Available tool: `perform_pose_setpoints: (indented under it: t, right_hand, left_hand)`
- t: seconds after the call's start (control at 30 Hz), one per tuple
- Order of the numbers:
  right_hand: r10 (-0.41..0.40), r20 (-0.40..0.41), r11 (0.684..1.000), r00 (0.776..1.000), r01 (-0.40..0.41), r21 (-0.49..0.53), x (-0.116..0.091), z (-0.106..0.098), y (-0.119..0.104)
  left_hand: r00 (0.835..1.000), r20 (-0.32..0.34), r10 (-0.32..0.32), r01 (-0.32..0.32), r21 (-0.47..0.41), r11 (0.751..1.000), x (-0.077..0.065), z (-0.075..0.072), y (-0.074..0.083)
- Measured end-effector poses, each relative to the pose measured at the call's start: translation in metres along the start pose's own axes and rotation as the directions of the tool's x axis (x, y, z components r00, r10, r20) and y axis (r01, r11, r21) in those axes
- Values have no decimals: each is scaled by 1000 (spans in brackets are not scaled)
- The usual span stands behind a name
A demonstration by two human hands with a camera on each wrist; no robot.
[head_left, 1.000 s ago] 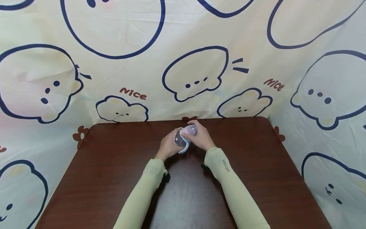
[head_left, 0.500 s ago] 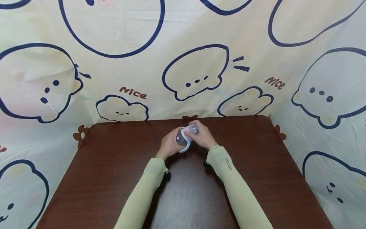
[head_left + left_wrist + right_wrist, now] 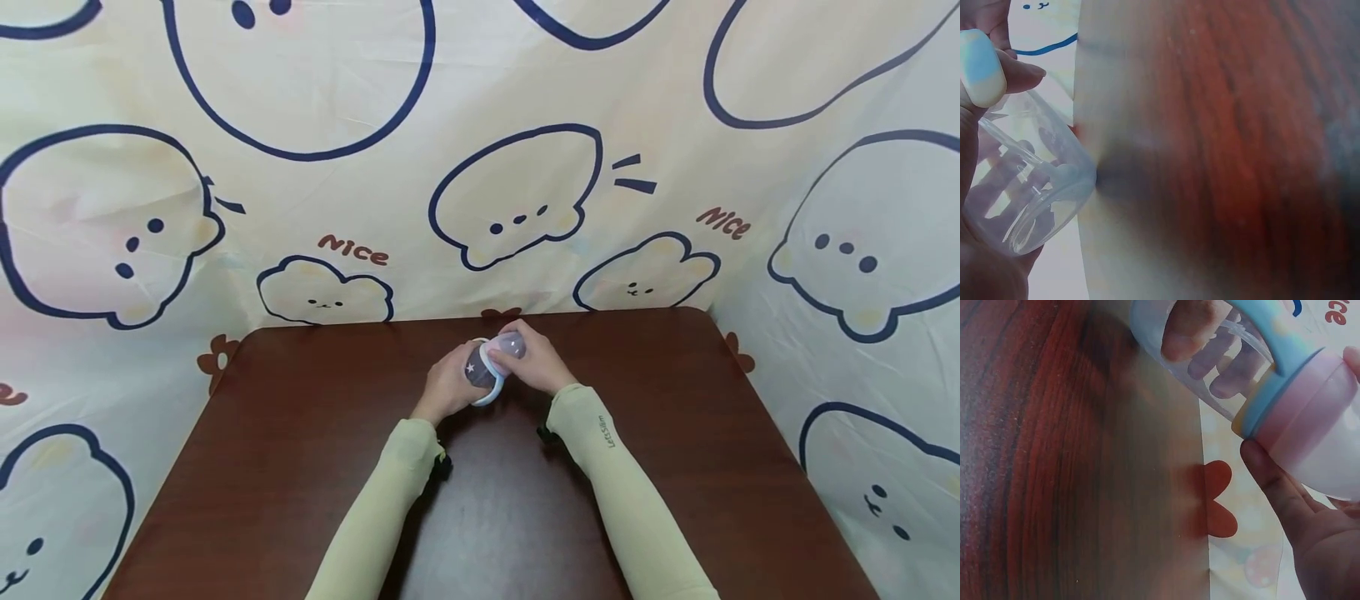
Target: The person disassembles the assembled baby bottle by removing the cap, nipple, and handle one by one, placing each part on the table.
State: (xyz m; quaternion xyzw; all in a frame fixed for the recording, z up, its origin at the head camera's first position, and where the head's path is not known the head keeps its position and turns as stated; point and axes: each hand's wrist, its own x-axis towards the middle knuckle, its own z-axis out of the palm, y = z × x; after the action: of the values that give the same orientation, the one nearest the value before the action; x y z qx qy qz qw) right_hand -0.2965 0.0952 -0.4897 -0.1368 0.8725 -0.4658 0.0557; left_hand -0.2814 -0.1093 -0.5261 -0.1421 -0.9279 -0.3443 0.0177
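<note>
Near the far edge of the worktop (image 3: 285,492), 1 tilted bottle (image 3: 477,370) is grasped by the left hand (image 3: 447,386), and its pink collar (image 3: 1296,405) is gripped by the right hand (image 3: 540,363).

Both arms reach forward, sleeved in pale green: the left forearm (image 3: 375,504) enters from seven o'clock and points toward one, the right forearm (image 3: 633,492) from five o'clock, pointing toward eleven. They converge so that the hands come close near the middle of the head view. The left hand (image 3: 446,387) sits at about nine o'clock from its partner, its fingers and thumb curled in a grip. The right hand (image 3: 538,365) is curled in a grip too; in its wrist view the right thumb (image 3: 1269,478) extends toward eleven o'clock. Both hands are bare.
</note>
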Motion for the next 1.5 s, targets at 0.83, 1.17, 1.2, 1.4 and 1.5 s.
perform_pose_setpoints:
  t: [0.83, 1.17, 1.2, 1.4, 1.5]
  right_hand:
    - [-97, 103, 995, 990, 99, -15, 0, -13, 21]
    - [-33, 75, 998, 997, 38, -59, 2, -9, 19]
    - [-22, 72, 997, 997, 27, -66, 2, -9, 18]
    - [13, 82, 1000, 997, -12, -18, 3, -10, 12]
    - [24, 85, 1000, 996, -24, -2, 3, -10, 11]
  left_hand:
    - [998, 1, 64, -64, 85, 994, 1, 6, 8]
    - [999, 14, 40, -41, 77, 996, 2, 6, 6]
    - [999, 14, 34, -35, 70, 997, 2, 6, 5]
    - [1000, 16, 25, -26, 82, 996, 3, 2, 4]
    - [999, 21, 28, -30, 69, 997, 3, 0, 4]
